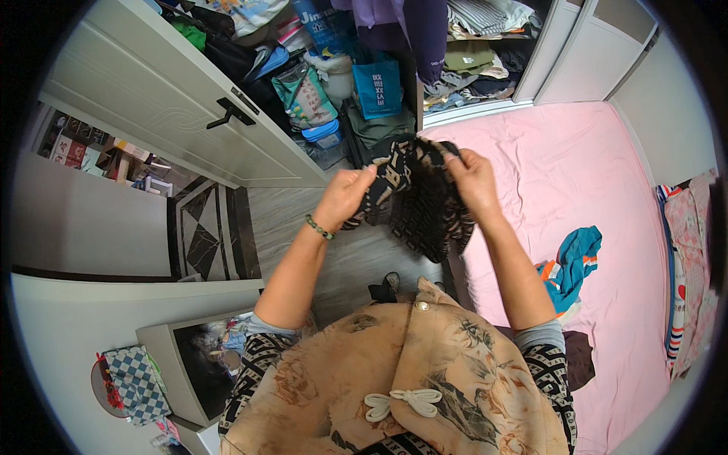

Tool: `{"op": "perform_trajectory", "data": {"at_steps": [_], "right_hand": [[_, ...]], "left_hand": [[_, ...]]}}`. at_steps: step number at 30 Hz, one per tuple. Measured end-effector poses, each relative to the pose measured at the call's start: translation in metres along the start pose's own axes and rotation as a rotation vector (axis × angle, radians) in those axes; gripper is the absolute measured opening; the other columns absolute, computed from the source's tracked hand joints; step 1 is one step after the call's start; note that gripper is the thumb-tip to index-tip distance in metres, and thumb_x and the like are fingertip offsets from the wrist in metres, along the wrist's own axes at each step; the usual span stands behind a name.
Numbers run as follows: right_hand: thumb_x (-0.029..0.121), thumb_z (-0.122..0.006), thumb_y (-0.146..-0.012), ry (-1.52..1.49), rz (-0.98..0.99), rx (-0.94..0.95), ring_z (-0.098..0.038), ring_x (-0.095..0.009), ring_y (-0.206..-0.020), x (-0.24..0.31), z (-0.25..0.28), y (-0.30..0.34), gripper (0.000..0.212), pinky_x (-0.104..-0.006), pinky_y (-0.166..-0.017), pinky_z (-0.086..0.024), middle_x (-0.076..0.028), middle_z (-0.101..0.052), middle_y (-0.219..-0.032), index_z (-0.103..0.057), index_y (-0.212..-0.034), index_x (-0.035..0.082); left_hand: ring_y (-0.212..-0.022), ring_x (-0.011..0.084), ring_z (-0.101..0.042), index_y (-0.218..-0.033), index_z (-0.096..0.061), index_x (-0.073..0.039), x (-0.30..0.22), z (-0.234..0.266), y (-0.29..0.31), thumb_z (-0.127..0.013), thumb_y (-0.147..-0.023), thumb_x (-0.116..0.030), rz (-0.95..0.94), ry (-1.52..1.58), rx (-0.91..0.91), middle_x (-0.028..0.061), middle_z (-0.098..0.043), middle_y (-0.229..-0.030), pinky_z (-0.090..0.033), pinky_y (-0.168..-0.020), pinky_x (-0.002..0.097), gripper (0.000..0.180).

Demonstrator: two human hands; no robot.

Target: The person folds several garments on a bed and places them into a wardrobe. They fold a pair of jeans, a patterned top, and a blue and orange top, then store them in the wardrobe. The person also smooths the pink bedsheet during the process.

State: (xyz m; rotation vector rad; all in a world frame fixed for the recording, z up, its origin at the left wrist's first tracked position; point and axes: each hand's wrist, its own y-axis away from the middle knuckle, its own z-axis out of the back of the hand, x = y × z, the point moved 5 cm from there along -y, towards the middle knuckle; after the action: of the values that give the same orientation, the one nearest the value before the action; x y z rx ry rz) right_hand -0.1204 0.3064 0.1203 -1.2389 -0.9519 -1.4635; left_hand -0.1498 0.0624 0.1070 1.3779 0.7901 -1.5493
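Observation:
Both my hands hold up a black garment (425, 216) with a beige pattern, its kind not clear from the folds. My left hand (345, 199), with a beaded bracelet (319, 227) on the wrist, pinches its left edge. My right hand (475, 182) grips the upper right edge. Between them the cloth sags, showing a dark inner side, and hangs over the floor close to the bed's edge. Fingertips are partly hidden by the fabric.
A bed with a pink sheet (531, 167) lies to the right, with a teal and orange garment (576, 262) and a dark brown cloth (580, 362) on it. Ahead stands an open wardrobe with folded clothes (474, 64) and a blue bag (377, 89). A white door (163, 91) stands at left.

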Motion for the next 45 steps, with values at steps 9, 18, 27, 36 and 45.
{"op": "perform_trajectory", "data": {"at_steps": [9, 18, 27, 36, 45], "right_hand": [[0.011, -0.060, -0.089, 0.149, 0.368, -0.015, -0.059, -0.035, -0.075, 0.027, -0.052, 0.054, 0.016, -0.0388, -0.065, -0.047, -0.020, -0.060, -0.081, -0.061, -0.095, -0.004], [0.000, -0.053, -0.090, 0.120, 0.504, 0.017, -0.057, -0.030, -0.079, 0.040, -0.045, 0.057, 0.019, -0.0318, -0.073, -0.046, -0.016, -0.055, -0.087, -0.059, -0.108, -0.005], [0.004, -0.056, -0.084, 0.069, 0.474, 0.079, -0.058, -0.037, -0.085, 0.044, -0.030, 0.031, 0.023, -0.0389, -0.076, -0.048, -0.018, -0.059, -0.090, -0.058, -0.105, -0.003], [0.009, -0.058, -0.085, -0.208, 0.454, 0.336, -0.059, -0.015, -0.083, 0.075, -0.032, 0.013, 0.020, -0.0287, -0.075, -0.047, -0.010, -0.062, -0.090, -0.061, -0.101, -0.004], [0.023, -0.067, -0.086, -0.179, 0.432, 0.108, -0.053, -0.020, -0.114, -0.012, -0.009, 0.017, 0.044, -0.0309, -0.096, -0.042, -0.011, -0.053, -0.124, -0.053, -0.122, 0.001]], "left_hand": [[-0.066, 0.0381, -0.056, -0.079, -0.052, 0.004, -0.033, -0.060, 0.026, -0.051, -0.091, -0.018, -0.292, -0.460, -0.063, 0.0228, -0.058, -0.073, -0.044, -0.062, 0.0428, 0.026], [-0.072, 0.0308, -0.056, -0.082, -0.049, 0.003, -0.031, -0.060, 0.026, -0.052, -0.082, -0.005, -0.239, -0.401, -0.018, 0.0181, -0.056, -0.078, -0.043, -0.064, 0.0400, 0.008], [-0.089, 0.0114, -0.062, -0.096, -0.063, 0.002, -0.079, -0.045, 0.030, -0.058, -0.088, -0.006, -0.030, 0.093, 0.313, 0.0042, -0.064, -0.092, -0.049, -0.075, 0.0251, 0.013], [-0.087, 0.0143, -0.061, -0.110, -0.060, -0.003, -0.118, -0.035, -0.005, -0.074, -0.077, -0.010, -0.396, -0.354, 0.062, 0.0060, -0.065, -0.093, -0.048, -0.081, 0.0286, 0.036], [-0.089, 0.0099, -0.060, -0.114, -0.059, 0.003, -0.137, 0.011, -0.015, -0.061, -0.085, 0.000, -0.276, 0.018, 0.054, 0.0029, -0.066, -0.100, -0.047, -0.083, 0.0239, 0.029]]}}
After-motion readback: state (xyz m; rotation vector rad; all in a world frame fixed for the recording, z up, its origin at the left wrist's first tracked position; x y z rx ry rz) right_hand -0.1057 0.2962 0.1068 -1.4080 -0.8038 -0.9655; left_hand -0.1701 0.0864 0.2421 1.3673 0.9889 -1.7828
